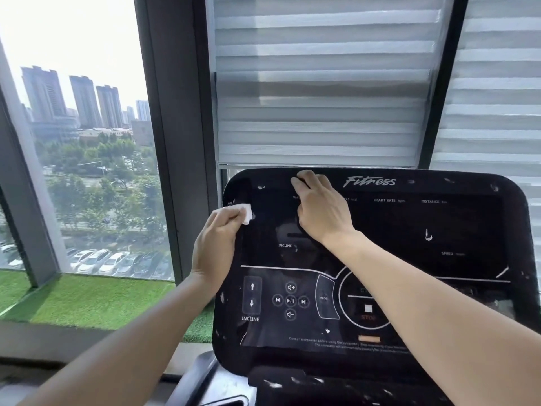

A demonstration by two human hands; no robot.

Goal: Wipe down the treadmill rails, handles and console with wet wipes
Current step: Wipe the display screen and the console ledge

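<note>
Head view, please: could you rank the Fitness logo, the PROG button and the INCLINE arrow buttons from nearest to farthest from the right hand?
From the right hand, which rests at the top of the console:
1. Fitness logo, just to its right on the top edge.
2. PROG button, below it, mid-console.
3. INCLINE arrow buttons, lower left, farthest.

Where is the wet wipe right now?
The wet wipe is pinched in the left hand at the upper left edge of the treadmill console, just left of the right hand resting on the screen.
</note>
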